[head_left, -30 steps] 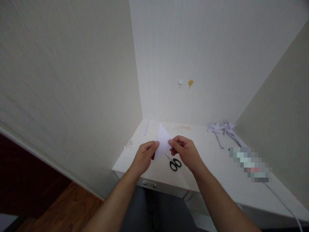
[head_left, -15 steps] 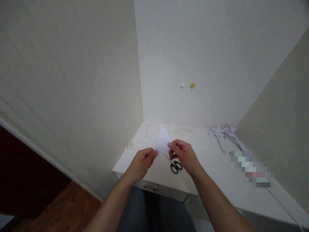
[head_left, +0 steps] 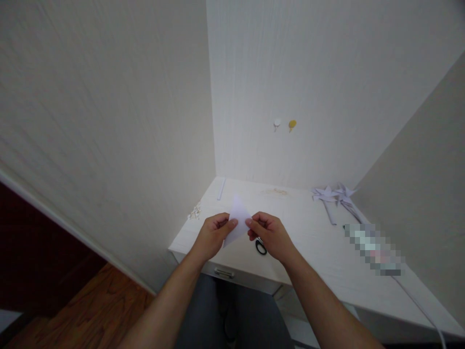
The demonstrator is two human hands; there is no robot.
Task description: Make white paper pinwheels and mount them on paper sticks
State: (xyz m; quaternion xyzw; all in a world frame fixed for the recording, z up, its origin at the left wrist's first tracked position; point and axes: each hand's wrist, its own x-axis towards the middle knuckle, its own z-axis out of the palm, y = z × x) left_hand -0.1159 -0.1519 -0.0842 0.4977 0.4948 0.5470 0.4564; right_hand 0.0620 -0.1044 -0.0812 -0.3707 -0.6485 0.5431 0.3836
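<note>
A folded piece of white paper, pointed at the top, is held up in front of me above the table. My left hand pinches its left side between thumb and fingers. On the right side, my right hand grips the paper the same way. Black-handled scissors lie on the tabletop just behind my right hand, which covers part of them.
The white table has a drawer handle at its front. White paper pinwheels lie at the back right, near a blurred-out object and a cable. A paper strip and small white bits are at left.
The paper has turned in my hands, so a corner now points down at the lower left. My hands have come closer together, and my right hand hides more of the scissors.
</note>
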